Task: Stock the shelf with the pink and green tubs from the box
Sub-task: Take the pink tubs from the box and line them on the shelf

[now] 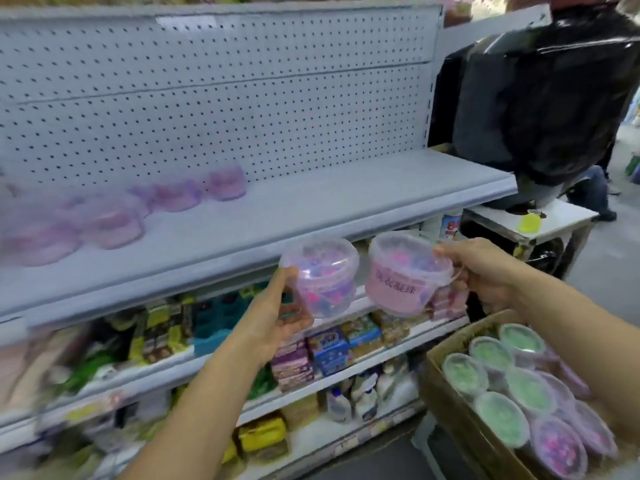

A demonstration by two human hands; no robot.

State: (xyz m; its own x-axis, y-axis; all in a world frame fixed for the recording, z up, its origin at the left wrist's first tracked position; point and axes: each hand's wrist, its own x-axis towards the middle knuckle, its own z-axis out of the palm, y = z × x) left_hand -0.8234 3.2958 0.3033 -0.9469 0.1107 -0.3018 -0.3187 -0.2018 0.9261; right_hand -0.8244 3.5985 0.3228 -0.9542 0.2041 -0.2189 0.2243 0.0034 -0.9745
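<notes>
Box [450, 382] of cardboard nearest, low at right, packed with green tubs [498, 375] and a few pink-lidded ones along its far-right side. Left hand [277, 320] curled round a clear pink tub [320, 277]; right hand [485, 271] pinching a second pink tub [405, 275] by rim and handle, tilted, label facing out. Both tubs up in front of the grey shelf [311, 202] edge. Beyond, blurred row of pink tubs [180, 195] along the shelf's back left.
</notes>
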